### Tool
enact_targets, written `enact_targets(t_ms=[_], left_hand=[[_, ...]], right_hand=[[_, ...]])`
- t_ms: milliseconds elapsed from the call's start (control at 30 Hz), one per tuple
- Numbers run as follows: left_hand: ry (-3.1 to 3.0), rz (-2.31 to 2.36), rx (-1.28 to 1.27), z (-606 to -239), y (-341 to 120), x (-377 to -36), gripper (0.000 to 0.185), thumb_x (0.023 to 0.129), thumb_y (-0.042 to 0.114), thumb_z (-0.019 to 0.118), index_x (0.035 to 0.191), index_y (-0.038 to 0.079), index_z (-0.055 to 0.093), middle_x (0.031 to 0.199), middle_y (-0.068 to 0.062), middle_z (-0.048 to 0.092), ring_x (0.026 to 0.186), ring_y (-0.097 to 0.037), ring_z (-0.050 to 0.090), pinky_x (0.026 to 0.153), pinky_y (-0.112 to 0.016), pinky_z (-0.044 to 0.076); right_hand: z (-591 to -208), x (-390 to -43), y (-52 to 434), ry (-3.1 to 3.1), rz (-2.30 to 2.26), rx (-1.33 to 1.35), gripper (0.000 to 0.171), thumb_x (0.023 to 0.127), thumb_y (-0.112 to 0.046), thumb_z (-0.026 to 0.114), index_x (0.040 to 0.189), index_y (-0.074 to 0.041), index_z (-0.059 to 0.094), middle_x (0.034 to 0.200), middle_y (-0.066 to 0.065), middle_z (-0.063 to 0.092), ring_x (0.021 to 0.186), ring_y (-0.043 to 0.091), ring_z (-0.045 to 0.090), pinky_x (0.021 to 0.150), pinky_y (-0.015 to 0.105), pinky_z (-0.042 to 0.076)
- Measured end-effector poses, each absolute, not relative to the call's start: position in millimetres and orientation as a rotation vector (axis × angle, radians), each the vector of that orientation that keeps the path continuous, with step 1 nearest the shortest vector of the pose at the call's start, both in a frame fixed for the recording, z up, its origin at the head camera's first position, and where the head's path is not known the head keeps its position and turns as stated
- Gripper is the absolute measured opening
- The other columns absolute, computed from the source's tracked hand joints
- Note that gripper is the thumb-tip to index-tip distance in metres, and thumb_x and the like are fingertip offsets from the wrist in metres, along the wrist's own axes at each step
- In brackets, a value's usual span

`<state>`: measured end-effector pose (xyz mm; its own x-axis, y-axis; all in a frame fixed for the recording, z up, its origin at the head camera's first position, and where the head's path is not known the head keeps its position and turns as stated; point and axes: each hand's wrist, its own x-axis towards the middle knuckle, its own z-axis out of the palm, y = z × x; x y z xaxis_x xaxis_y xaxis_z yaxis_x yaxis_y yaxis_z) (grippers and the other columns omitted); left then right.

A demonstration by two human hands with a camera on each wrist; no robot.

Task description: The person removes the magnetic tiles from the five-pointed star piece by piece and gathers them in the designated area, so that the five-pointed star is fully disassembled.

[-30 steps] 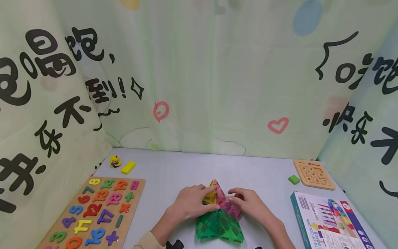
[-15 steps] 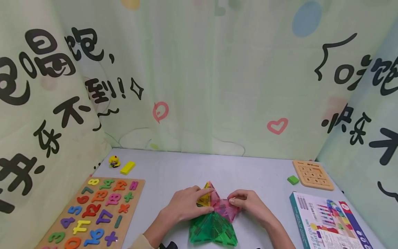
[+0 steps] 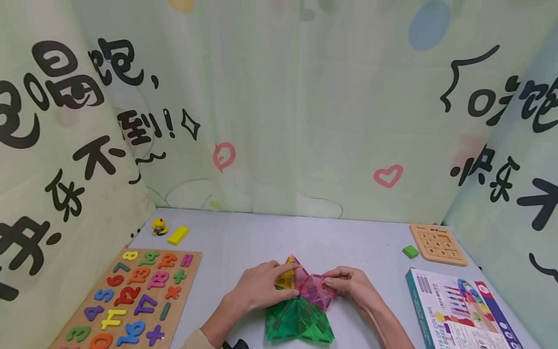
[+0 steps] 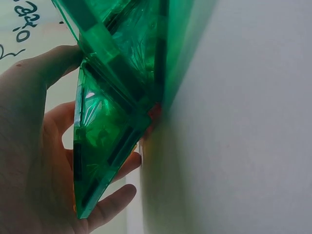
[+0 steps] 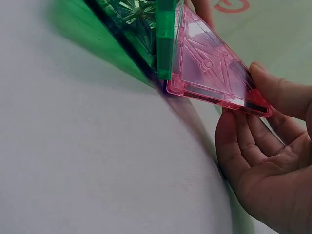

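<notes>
A: Head view, change since the earlier frames?

B: The raised yellow tile (image 3: 285, 279) and pink tile (image 3: 315, 289) have sunk lower toward the green tiles (image 3: 298, 320) on the surface (image 3: 348, 242); left hand (image 3: 260, 286) presses on the yellow tile.

A: Wrist views?

B: Left fingers (image 4: 117, 200) curl behind green; right hand (image 5: 265, 161) pinches the pink corner. The peak appears to be folding flat.

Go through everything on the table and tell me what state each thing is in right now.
Left hand: grips the yellow tile.
Right hand: pinches the pink tile.
Green tiles: joined, tilted up off the table.
Number puzzle board: flat, pieces seated.
Sliding number puzzle: flat.
Box: closed, lying flat.
</notes>
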<state>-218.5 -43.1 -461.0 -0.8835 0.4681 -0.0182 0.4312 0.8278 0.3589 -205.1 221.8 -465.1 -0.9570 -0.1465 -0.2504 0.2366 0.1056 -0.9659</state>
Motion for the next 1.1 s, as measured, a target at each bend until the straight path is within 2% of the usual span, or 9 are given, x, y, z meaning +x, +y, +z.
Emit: enact_targets(t_ms=[167,467,767,933,1100], left_hand=[[2.907,0.530,0.720,-460.2,-42.6,-218.4,0.062,0.084,0.076,0.051,0.141,0.052,0.044,0.119,0.002,0.063,0.091,-0.011,0.055,0.074,-0.035,0.051],[2.914,0.535,0.725,-459.4,-41.9,-217.0,0.063,0.084,0.075,0.052,0.141,0.050,0.046,0.119,0.001,0.063,0.091,-0.011,0.056,0.075,-0.035,0.052],[2.914,0.529,0.704,-460.6,-43.2,-217.5,0.062,0.084,0.075,0.053,0.141,0.051,0.046,0.119,0.001,0.063,0.091,-0.012,0.056,0.075,-0.036,0.052],[2.908,0.516,0.695,-461.6,-42.7,-218.1,0.062,0.084,0.075,0.053,0.141,0.052,0.045,0.120,0.001,0.063,0.092,-0.012,0.056,0.076,-0.036,0.052],[2.900,0.517,0.698,-461.7,-41.8,-218.1,0.061,0.085,0.076,0.051,0.141,0.054,0.044,0.122,0.001,0.062,0.093,-0.012,0.056,0.076,-0.036,0.052]], right_hand=[[-467.5,-203.3,220.1,2.055,-2.042,0.126,0.023,0.086,-0.008,0.074,0.107,0.000,0.072,0.090,-0.003,0.075,0.081,0.007,0.065,0.072,0.024,0.054],[-471.7,-202.1,209.9,2.096,-2.164,0.303,0.025,0.082,-0.004,0.076,0.106,0.002,0.073,0.086,0.000,0.075,0.080,0.010,0.067,0.073,0.026,0.055],[-473.8,-203.2,201.0,2.033,-2.310,0.447,0.016,0.084,-0.002,0.073,0.100,-0.006,0.075,0.083,-0.004,0.075,0.079,0.008,0.067,0.073,0.024,0.053],[-472.5,-209.0,205.1,2.012,-2.371,0.442,0.017,0.086,-0.002,0.072,0.103,-0.006,0.074,0.086,-0.004,0.075,0.081,0.007,0.069,0.078,0.024,0.055],[-469.2,-227.6,218.2,2.120,-2.333,0.466,0.023,0.091,-0.007,0.069,0.113,-0.002,0.070,0.085,-0.009,0.073,0.083,0.006,0.068,0.079,0.023,0.055]])
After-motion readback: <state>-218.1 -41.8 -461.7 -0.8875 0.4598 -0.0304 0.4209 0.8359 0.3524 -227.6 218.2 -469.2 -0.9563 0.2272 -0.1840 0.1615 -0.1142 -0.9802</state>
